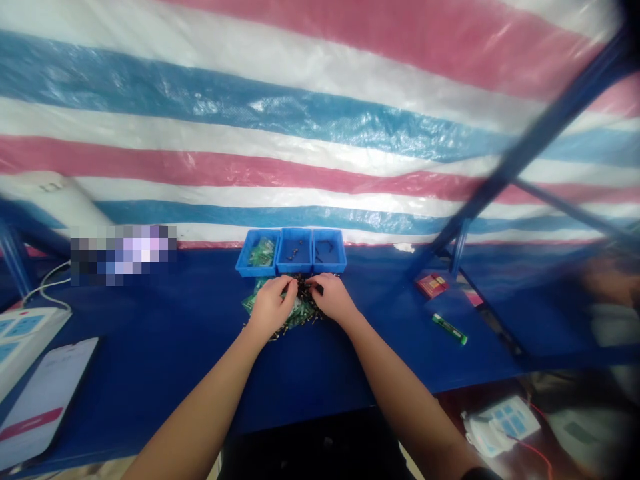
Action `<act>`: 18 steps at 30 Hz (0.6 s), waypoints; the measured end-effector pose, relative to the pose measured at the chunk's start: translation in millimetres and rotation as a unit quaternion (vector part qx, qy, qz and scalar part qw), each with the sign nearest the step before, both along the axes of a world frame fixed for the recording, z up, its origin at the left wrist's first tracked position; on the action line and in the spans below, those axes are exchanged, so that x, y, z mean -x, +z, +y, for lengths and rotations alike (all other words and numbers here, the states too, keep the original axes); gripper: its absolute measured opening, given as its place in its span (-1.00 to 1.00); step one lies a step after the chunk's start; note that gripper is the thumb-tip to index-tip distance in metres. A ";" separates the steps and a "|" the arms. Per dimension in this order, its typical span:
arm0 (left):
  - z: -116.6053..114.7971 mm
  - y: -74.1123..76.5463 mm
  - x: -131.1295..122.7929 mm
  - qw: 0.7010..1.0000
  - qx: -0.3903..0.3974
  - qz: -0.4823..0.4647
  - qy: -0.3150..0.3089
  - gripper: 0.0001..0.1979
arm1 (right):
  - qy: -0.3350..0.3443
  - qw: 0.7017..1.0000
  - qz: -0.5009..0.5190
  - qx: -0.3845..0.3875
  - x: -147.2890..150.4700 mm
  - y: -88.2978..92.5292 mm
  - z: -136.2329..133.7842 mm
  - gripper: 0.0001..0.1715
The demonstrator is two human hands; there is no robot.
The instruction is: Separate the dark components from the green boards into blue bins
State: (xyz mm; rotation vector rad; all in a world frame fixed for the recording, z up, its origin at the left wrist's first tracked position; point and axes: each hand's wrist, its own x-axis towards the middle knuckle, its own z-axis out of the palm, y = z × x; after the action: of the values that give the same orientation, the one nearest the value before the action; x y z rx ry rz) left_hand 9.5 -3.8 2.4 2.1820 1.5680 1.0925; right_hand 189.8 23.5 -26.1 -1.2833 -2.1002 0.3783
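We are resting our left hand and right hand on a heap of small green and dark parts lying on the blue bench, just in front of three blue bins. Both sets of fingers are curling together down into the heap, though we cannot tell whether they are pinching any single piece. A green pen and a red box are lying well apart to the right.

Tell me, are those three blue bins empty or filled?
Not empty: the left blue bin holds green parts, the middle bin and right bin a few dark bits.
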 end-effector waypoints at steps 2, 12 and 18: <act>-0.2 0.1 -0.1 1.000 0.001 0.002 -0.001 -0.73 | 0.015 1.000 0.021 0.003 -0.1 1.1 -0.8 -0.69; 0.2 0.0 0.1 1.000 0.003 -0.003 -0.010 -0.72 | 0.026 0.995 0.094 -0.012 3.9 2.2 -2.4 -0.57; 0.2 -0.1 0.2 1.000 0.003 0.001 -0.012 -0.71 | -0.056 0.998 0.007 0.009 1.7 8.5 -4.7 -0.69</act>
State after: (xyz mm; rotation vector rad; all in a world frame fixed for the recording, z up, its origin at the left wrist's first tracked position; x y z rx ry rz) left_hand 9.3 -3.6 2.2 2.1926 1.5385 1.0776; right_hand 188.0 18.8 -17.6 -1.3978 -2.0059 0.3558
